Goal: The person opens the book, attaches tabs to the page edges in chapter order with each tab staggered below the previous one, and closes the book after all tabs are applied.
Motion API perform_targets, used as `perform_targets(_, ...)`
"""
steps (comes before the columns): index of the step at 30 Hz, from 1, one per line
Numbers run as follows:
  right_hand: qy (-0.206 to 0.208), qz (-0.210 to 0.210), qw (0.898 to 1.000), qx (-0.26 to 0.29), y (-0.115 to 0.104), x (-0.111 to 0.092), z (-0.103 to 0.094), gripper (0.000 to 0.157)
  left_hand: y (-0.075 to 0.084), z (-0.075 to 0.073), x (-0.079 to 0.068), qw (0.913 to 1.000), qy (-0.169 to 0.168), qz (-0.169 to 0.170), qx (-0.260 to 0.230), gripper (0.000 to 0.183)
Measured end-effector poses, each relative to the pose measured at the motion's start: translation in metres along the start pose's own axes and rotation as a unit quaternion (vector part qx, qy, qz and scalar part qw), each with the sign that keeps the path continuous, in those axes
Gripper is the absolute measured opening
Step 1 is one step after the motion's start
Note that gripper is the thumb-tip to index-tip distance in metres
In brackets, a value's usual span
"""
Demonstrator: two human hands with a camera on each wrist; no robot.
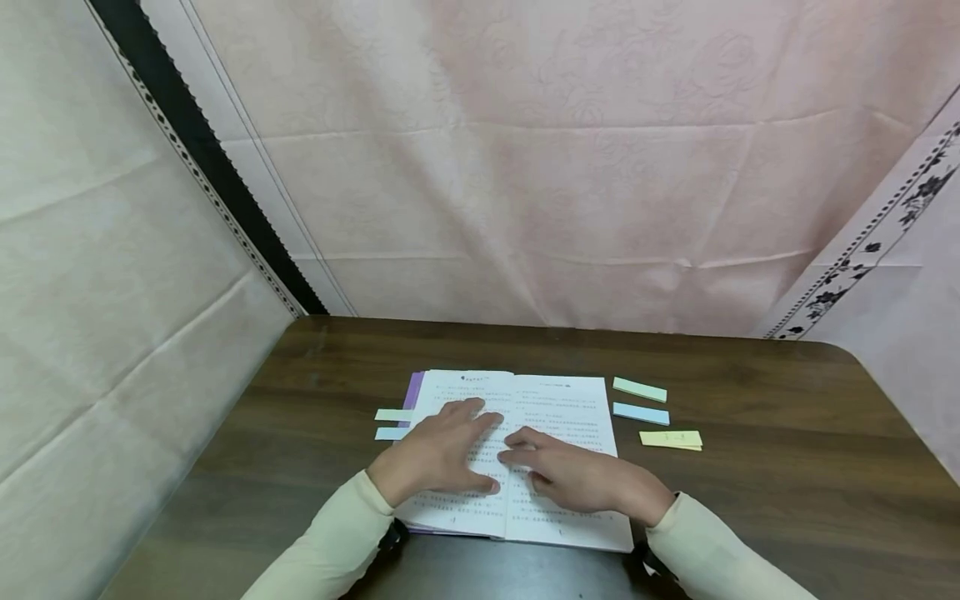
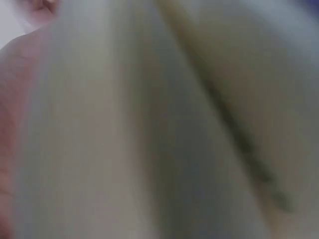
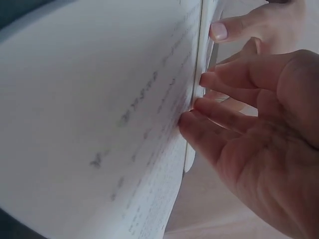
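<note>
An open book (image 1: 567, 400) with printed text lies flat on the table, a strip of its purple cover showing at the left. My left hand (image 1: 442, 447) rests on the left page with its fingers spread toward the gutter. On the right page, my right hand (image 1: 577, 469) touches the paper close to the gutter with its fingertips. The right wrist view shows that hand (image 3: 259, 109) with fingers nearly straight against the page (image 3: 99, 99), and the other hand (image 3: 264, 25) beyond. Pale blurred material fills most of the left wrist view, hiding the left fingers.
Green (image 1: 393, 415) and blue (image 1: 391, 433) sticky tabs stick out from the book's left edge. To its right, a green strip (image 1: 640, 389), a blue strip (image 1: 641, 414) and yellow strips (image 1: 671, 439) lie on the dark wooden table (image 1: 780, 433). Pale cloth (image 1: 562, 167) hangs behind.
</note>
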State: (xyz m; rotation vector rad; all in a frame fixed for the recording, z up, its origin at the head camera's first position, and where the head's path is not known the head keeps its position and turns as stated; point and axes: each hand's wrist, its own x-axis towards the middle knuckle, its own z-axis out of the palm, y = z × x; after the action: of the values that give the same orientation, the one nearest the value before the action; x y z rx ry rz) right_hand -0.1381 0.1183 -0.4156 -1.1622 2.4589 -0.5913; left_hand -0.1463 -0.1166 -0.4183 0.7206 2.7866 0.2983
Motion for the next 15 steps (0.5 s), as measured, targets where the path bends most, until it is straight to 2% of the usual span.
perform_targets(5,0.014,-0.009,1.0,0.006,0.002,-0.001,0.002,0.041,0.004,-0.001,0.001,0.9995,-0.012,-0.018,-0.024,0.093)
perform_targets(9,0.057,-0.003,0.998,0.009,0.011,-0.004,-0.003,0.039,0.007,-0.002,0.001,0.9987,-0.018,-0.026,-0.038,0.095)
perform_targets(12,0.097,0.039,0.995,-0.005,0.026,-0.006,-0.012,0.043,0.009,-0.003,0.004,0.9986,-0.022,-0.029,-0.038,0.097)
perform_targets(15,0.122,0.096,0.987,-0.028,0.045,-0.006,-0.025,0.055,0.01,-0.003,0.006,0.9986,-0.023,-0.034,-0.033,0.098)
